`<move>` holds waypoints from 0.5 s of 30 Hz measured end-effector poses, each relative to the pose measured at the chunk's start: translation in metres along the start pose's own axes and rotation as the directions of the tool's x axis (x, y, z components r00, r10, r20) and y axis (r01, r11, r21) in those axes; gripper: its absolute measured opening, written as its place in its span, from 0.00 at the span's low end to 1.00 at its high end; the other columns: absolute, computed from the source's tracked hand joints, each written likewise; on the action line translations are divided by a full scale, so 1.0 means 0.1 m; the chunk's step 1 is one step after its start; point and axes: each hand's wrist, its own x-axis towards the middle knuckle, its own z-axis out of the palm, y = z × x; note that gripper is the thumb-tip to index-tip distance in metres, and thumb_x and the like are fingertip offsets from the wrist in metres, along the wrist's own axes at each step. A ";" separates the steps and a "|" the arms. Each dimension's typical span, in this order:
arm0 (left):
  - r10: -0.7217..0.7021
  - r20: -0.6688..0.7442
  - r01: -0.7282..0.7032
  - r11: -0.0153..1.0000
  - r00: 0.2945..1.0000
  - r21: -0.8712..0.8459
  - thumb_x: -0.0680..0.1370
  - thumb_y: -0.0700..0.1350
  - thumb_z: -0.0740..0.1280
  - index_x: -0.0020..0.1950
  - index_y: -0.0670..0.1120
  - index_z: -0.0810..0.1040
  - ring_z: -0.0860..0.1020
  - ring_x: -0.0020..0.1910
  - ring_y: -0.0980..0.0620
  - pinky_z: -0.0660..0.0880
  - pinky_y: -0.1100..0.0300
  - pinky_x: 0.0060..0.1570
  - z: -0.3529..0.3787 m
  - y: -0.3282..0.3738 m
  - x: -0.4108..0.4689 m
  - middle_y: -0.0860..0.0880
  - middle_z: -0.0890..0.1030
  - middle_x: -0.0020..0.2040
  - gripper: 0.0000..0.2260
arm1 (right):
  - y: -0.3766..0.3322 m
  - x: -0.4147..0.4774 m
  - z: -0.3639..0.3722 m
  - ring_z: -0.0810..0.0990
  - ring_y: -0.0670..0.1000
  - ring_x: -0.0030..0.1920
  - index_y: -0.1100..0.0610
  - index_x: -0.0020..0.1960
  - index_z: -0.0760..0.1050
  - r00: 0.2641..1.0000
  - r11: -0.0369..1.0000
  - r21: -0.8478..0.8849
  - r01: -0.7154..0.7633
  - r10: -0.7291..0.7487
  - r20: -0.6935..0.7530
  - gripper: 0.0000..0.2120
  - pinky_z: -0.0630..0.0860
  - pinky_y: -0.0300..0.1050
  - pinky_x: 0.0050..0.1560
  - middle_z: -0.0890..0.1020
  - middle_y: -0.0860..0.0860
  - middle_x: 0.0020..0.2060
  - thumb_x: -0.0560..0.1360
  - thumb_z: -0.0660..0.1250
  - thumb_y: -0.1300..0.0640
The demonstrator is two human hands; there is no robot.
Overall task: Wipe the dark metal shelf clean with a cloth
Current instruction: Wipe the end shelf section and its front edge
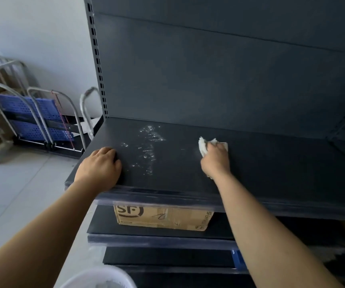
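on the shelf [271,163], right hand [216,161] fingers clutch the cloth [203,146]; left hand [100,167] flat.

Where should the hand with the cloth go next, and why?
Probably a sweep leftward. The right hand presses the white cloth on a clean-looking part of the dark shelf, while whitish wet streaks remain between it and the left hand, which rests flat near the shelf's front left corner.

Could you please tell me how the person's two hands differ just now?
The left hand lies empty near the dark metal shelf's front corner, while the right hand presses a crumpled white cloth farther back. Wet smears lie between them. Both rest on the shelf.
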 end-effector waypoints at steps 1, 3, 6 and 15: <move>-0.001 -0.004 0.001 1.000 1.000 0.003 0.79 0.51 0.56 0.60 0.45 0.75 0.72 0.62 0.41 0.72 0.48 0.60 0.00 0.01 0.00 0.44 0.75 0.64 0.16 | -0.18 -0.01 0.08 0.69 0.56 0.59 0.54 0.63 0.71 1.000 0.999 0.050 0.018 -0.018 -0.006 0.28 0.66 0.38 0.56 0.75 0.55 0.55 0.64 0.57 0.66; -0.003 -0.011 0.003 1.000 1.000 0.006 0.79 0.50 0.56 0.62 0.45 0.74 0.72 0.64 0.41 0.71 0.48 0.62 -0.01 0.04 0.00 0.45 0.74 0.66 0.17 | -0.52 -0.09 0.20 0.66 0.56 0.63 0.56 0.66 0.70 0.995 0.989 0.120 0.091 -0.094 0.023 0.28 0.67 0.39 0.62 0.73 0.55 0.60 0.67 0.58 0.65; -0.016 -0.005 0.016 1.000 1.000 -0.004 0.79 0.50 0.56 0.66 0.45 0.73 0.70 0.66 0.42 0.69 0.49 0.64 -0.04 0.05 -0.01 0.45 0.73 0.68 0.18 | -0.94 -0.25 0.18 0.70 0.55 0.64 0.57 0.68 0.70 0.960 0.893 0.404 0.198 -0.261 0.106 0.24 0.69 0.41 0.63 0.72 0.55 0.64 0.73 0.58 0.66; -0.122 0.020 0.123 0.988 0.992 -0.097 0.78 0.49 0.60 0.66 0.41 0.71 0.69 0.67 0.42 0.68 0.49 0.65 -0.20 -0.17 0.09 0.44 0.71 0.69 0.20 | -0.30 0.25 -0.04 0.72 0.59 0.62 0.59 0.65 0.71 0.970 0.921 0.325 -0.216 0.239 -0.034 0.18 0.71 0.44 0.58 0.72 0.61 0.63 0.77 0.56 0.60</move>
